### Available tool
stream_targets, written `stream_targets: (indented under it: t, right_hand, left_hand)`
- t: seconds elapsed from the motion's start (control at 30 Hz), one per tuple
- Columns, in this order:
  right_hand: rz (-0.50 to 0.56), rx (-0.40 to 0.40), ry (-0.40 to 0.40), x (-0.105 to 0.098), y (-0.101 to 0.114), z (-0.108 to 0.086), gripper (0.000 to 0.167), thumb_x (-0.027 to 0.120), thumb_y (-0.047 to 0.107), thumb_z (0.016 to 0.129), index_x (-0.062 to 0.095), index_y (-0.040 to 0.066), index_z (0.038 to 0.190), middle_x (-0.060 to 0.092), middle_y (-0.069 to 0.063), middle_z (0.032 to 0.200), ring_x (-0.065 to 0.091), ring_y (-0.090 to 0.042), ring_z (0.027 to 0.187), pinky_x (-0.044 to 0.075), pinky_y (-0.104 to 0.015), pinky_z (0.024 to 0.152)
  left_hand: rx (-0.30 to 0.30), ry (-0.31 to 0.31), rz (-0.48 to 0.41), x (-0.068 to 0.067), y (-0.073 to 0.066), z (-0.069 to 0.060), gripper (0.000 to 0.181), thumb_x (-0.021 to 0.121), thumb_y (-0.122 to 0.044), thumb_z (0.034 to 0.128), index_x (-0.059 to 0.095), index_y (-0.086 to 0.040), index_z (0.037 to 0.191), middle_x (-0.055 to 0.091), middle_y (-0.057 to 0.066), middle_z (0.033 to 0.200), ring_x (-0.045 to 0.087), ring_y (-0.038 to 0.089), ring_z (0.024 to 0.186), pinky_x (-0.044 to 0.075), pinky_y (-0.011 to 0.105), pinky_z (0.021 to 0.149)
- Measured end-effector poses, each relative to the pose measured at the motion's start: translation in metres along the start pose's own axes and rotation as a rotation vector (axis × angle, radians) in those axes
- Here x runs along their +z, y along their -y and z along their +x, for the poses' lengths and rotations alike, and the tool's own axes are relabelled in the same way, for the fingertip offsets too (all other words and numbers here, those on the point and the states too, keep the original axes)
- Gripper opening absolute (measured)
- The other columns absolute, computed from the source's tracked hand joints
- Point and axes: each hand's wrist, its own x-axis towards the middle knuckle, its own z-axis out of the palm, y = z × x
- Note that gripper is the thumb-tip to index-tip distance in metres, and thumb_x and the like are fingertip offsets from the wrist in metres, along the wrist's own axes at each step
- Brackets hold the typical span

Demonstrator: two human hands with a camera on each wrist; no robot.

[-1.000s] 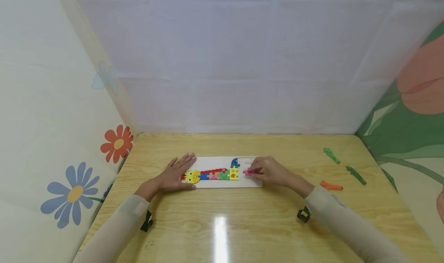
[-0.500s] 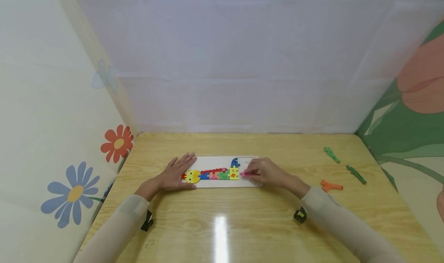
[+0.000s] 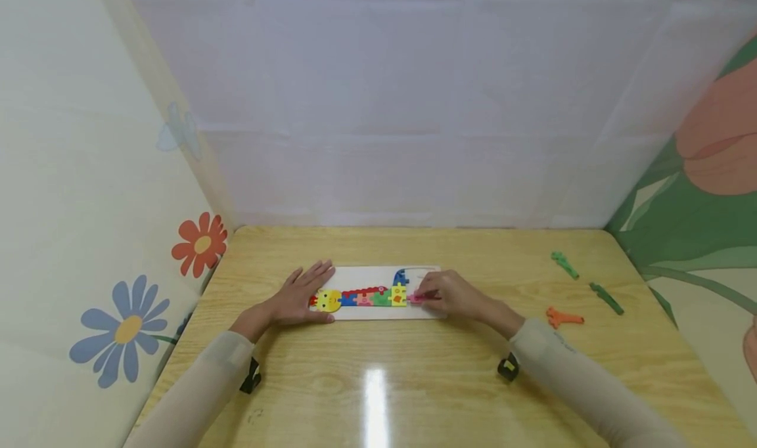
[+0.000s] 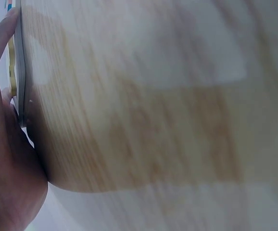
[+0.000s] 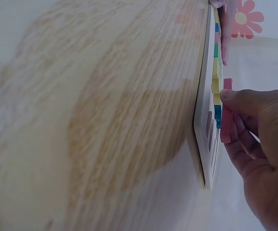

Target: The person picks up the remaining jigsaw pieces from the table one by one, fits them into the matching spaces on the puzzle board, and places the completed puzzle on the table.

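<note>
A white puzzle board lies on the table with a giraffe of colourful interlocking pieces in it, its yellow head at the left. My left hand rests on the board's left end, fingers spread, thumb along the near edge. Between thumb and fingers, my right hand pinches a pink puzzle piece. The head view has this piece beside the yellow body piece; from the right wrist it appears slightly raised off the board. My fingers partly hide it and the board's right end.
To the right on the wooden table lie three loose pieces: a light green one, a dark green one and an orange one. A pale cloth wall stands behind the table's far edge.
My right hand has moved a little to the left with the pink puzzle piece, bringing it close to the yellow body piece. The left hand stays where it was.
</note>
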Motion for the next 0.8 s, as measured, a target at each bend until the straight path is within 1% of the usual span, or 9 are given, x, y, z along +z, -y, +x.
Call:
stream_targets:
  t: [0.13,0.37,0.6,0.8]
  right_hand:
    - [0.011,0.0,-0.006,0.0018,0.0005,0.0005,0.02,0.083,0.004,0.089,0.082,0.005,0.109,0.078,-0.007,0.106,0.074,-0.017,0.096,0.061,-0.026,0.086]
    - [0.033,0.041,0.021,0.0059,0.0022,0.0013,0.021,0.082,0.005,0.09,0.081,0.005,0.111,0.078,-0.007,0.107,0.074,-0.016,0.097,0.06,-0.023,0.087]
    - [0.031,0.027,0.017,0.0076,0.0029,0.0003,0.023,0.083,0.004,0.089,0.081,0.004,0.112,0.078,-0.007,0.107,0.074,-0.016,0.095,0.061,-0.025,0.086]
    - [0.041,0.019,0.022,0.0076,0.0024,0.0,0.022,0.082,0.005,0.091,0.081,0.003,0.113,0.077,-0.006,0.105,0.072,-0.013,0.092,0.06,-0.023,0.083]
  left_hand:
    - [0.003,-0.007,0.004,0.0,0.0005,-0.0001,0.113,0.074,-0.064,0.0881,0.02,-0.008,0.17,0.013,0.012,0.178,0.007,0.038,0.164,0.002,0.068,0.126]
    - [0.001,-0.002,-0.004,0.0005,-0.0004,-0.0007,0.114,0.074,-0.065,0.0876,0.02,-0.008,0.17,0.014,0.013,0.178,0.007,0.038,0.164,0.001,0.068,0.126]
    - [-0.002,0.001,-0.004,0.0013,-0.0012,-0.0012,0.114,0.074,-0.065,0.0876,0.02,-0.008,0.17,0.014,0.013,0.178,0.007,0.037,0.164,0.001,0.067,0.127]
    - [-0.006,0.003,0.003,0.0011,-0.0023,-0.0002,0.113,0.074,-0.064,0.0881,0.02,-0.008,0.17,0.014,0.013,0.178,0.008,0.038,0.164,0.002,0.068,0.126]
